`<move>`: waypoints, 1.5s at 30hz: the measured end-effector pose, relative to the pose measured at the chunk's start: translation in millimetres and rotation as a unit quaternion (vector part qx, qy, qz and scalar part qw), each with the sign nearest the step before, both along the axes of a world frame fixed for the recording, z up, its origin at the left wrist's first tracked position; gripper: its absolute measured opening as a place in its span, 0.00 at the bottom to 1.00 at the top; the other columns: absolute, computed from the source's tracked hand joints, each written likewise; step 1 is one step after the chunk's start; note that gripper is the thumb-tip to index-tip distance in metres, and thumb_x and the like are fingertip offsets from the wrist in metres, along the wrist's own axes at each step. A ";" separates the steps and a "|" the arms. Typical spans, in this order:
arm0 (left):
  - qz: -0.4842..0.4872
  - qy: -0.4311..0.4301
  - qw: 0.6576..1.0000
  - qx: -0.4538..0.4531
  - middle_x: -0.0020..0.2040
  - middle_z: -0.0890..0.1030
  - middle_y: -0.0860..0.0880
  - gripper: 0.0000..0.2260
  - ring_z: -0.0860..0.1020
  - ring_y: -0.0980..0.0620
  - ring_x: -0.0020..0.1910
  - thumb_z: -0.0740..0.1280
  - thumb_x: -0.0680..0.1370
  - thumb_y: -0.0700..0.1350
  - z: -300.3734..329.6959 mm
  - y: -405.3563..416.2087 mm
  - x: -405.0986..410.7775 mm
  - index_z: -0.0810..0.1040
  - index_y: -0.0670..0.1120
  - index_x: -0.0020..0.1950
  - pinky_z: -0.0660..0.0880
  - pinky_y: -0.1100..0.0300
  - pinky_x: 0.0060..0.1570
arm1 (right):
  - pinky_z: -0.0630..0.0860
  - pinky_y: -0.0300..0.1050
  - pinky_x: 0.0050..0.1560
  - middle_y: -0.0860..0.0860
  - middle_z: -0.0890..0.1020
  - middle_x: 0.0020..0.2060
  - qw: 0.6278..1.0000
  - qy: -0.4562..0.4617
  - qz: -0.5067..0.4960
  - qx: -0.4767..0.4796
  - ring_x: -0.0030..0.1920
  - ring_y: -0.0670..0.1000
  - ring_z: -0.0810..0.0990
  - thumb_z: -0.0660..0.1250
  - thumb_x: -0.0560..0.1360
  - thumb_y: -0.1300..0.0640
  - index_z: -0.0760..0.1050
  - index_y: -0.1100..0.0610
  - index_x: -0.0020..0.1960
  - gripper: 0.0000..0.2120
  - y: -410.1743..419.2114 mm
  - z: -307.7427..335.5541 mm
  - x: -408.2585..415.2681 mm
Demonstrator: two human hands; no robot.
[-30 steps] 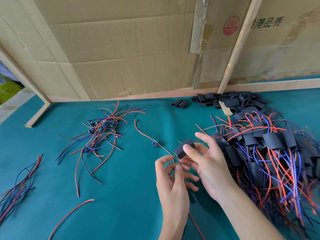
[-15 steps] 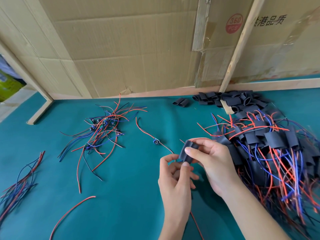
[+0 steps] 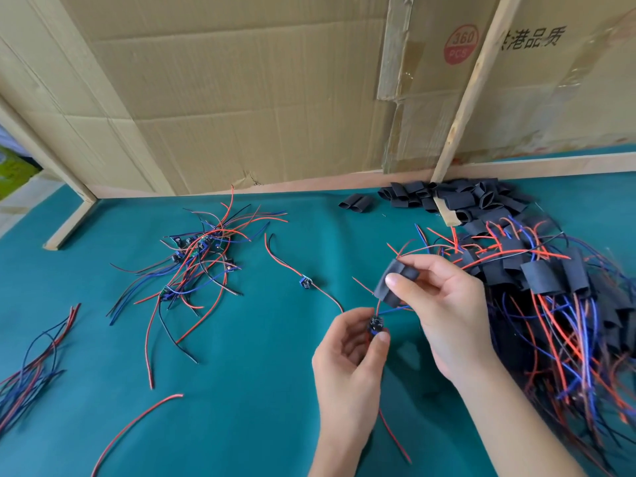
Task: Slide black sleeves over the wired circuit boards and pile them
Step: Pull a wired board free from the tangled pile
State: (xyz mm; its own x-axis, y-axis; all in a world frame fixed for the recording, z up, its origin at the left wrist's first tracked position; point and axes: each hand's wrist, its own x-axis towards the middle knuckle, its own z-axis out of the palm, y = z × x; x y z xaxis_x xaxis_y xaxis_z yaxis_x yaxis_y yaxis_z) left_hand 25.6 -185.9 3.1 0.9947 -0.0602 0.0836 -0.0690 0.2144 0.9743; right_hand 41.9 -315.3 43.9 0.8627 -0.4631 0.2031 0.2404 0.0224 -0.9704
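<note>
My right hand (image 3: 444, 304) pinches a black sleeve (image 3: 390, 283) between thumb and fingers, above the green table. Red and blue wires run out of the sleeve's lower end down to a small circuit board (image 3: 375, 326). My left hand (image 3: 347, 359) pinches that board between thumb and fingertips, just below the sleeve. The board sits outside the sleeve. To the right lies a big pile of sleeved boards (image 3: 550, 287) with red and blue wires. Loose empty sleeves (image 3: 461, 199) are heaped at the back right.
A tangle of bare wired boards (image 3: 199, 256) lies at the centre left. One single wired board (image 3: 305, 281) lies between it and my hands. Loose wires (image 3: 34, 366) lie at the left edge. Cardboard walls (image 3: 241, 98) and wooden battens close the back.
My hands have drawn apart: the right one lifted the sleeve up along the wires, and the board in the left hand now shows below it.
</note>
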 end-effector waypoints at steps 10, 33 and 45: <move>0.053 -0.010 0.997 0.046 0.48 0.87 0.52 0.15 0.86 0.53 0.50 0.70 0.77 0.29 -2.5 -4.0 0.3 0.82 0.51 0.51 0.80 0.63 0.53 | 0.76 0.29 0.41 0.39 0.85 0.35 0.971 0.064 -0.059 -0.223 0.36 0.41 0.85 0.81 0.68 0.58 0.82 0.48 0.43 0.10 13.4 -0.7 -5.5; 0.107 0.008 0.994 0.028 0.35 0.83 0.48 0.12 0.82 0.52 0.32 0.67 0.82 0.40 4.8 -3.7 -1.9 0.77 0.54 0.41 0.77 0.63 0.34 | 0.74 0.43 0.30 0.61 0.86 0.38 0.978 0.129 0.163 0.005 0.33 0.54 0.77 0.79 0.70 0.59 0.83 0.59 0.45 0.07 26.1 7.2 -15.6; 0.062 0.006 0.998 0.030 0.36 0.82 0.48 0.13 0.80 0.53 0.31 0.64 0.84 0.42 -1.3 -5.9 -1.8 0.79 0.51 0.41 0.73 0.64 0.31 | 0.82 0.54 0.49 0.52 0.88 0.41 0.912 0.229 -0.169 -0.296 0.43 0.51 0.86 0.72 0.68 0.31 0.84 0.51 0.49 0.25 -134.8 95.1 -66.7</move>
